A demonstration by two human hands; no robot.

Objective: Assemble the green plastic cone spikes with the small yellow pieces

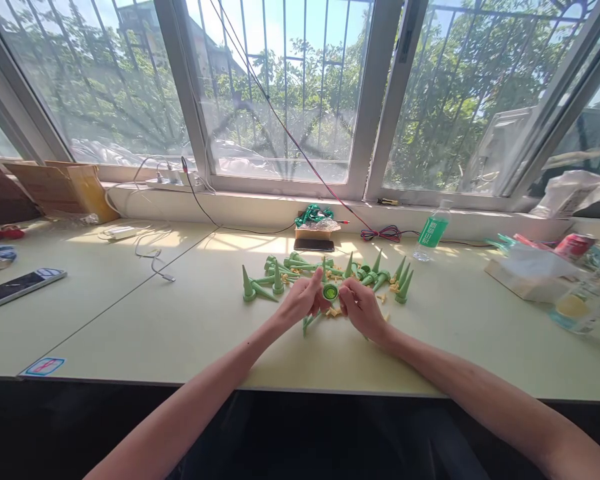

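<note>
**Two-handed work on a green plastic spike above a worktable**

The held spike [330, 293] lies between the hands, over the near middle of the worktable [200, 333], its round, hollow end turned toward the wearer. The left hand [304, 297] is closed around its side, thumb raised. The right hand [361, 304] is curled, fingertips at the rim; whether it grips the rim or a small part cannot be told.

Behind and beside the hands lie loose green cones [404, 288], some upright on their wide ends, others on their sides, with small tan pieces [333, 311] scattered among them. The step in hand is judged to be close work at the spike's open end. The next move would call for a steady left hold, the opening kept in view, and fine fingertip control on the right.

Lettering: the clear bottle [433, 231] bears a green label with a column of white characters, too small to read, so its brand stays undetermined. The red can [575, 245] at right shows pale markings, likewise illegible. A blue-bordered sticker [45, 367] at the table's near left edge carries a red mark; no word can be made out.
</note>
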